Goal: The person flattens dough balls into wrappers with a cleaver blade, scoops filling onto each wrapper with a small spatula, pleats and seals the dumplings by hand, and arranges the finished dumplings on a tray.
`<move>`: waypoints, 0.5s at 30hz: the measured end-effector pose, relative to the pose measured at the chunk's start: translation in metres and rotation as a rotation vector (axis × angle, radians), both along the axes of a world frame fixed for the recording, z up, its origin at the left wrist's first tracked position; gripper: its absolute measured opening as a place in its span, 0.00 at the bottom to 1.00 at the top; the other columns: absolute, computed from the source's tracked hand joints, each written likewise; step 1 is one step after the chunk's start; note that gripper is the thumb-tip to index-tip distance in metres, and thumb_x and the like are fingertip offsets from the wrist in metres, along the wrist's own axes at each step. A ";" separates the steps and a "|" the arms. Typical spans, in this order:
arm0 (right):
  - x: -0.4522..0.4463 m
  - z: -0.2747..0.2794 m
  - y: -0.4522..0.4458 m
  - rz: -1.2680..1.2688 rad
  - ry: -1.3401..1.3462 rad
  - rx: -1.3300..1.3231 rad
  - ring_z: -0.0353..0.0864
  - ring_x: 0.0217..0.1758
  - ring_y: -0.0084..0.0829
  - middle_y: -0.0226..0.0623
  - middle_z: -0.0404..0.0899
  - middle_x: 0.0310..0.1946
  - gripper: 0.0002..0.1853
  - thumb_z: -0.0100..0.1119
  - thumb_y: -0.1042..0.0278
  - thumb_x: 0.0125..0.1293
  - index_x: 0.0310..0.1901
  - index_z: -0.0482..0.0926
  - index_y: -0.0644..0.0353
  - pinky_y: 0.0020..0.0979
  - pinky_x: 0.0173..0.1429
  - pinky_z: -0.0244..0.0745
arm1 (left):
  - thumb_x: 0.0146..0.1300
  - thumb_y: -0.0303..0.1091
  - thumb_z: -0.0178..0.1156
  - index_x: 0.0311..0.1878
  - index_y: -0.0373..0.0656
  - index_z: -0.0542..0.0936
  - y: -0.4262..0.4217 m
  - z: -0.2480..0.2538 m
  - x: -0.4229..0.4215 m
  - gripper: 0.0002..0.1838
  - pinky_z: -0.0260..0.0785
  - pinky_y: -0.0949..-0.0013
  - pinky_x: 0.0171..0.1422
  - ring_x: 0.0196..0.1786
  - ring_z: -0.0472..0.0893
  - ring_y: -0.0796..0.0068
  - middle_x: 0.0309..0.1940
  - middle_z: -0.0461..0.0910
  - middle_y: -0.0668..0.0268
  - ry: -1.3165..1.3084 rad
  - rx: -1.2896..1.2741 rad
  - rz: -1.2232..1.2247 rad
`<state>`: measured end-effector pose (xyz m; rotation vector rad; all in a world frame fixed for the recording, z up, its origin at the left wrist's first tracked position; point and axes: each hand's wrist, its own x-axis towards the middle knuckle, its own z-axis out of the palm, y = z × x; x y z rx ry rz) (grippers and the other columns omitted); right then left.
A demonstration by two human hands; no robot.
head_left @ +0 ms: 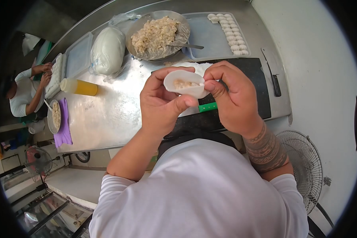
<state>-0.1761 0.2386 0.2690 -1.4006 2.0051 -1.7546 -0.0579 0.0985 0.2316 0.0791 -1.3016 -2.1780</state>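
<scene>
Above the black board [254, 81], my left hand [162, 100] cups a round white dumpling wrapper [193, 91] with pale filling [183, 83] inside. The wrapper is partly folded, its left side gaping. Fingers and thumb of my right hand [235, 97] pinch its right edge, where the dough is gathered. Beneath the hands, a green handle [207, 107] lies on the board; what it belongs to is hidden. Beyond them stands a metal bowl [184, 23] heaped with chopped filling [154, 35], a spatula-like utensil [191, 46] resting in it.
A plastic tray [204, 35] holds rows of finished dumplings [233, 33]. A black-handled knife [276, 85] lies by the right wall. Leftward are a bag of white dough [107, 51], a bottle of yellow liquid [80, 86] and a co-worker [25, 95] handling a white tray. A fan [301, 162] stands right.
</scene>
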 end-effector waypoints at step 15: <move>0.030 0.002 -0.020 -0.077 0.026 0.002 0.79 0.36 0.30 0.35 0.82 0.35 0.04 0.66 0.75 0.71 0.43 0.84 0.64 0.31 0.43 0.76 | 0.59 0.30 0.81 0.55 0.36 0.83 -0.030 -0.005 0.022 0.23 0.79 0.66 0.58 0.51 0.84 0.74 0.54 0.85 0.61 -0.030 0.091 -0.047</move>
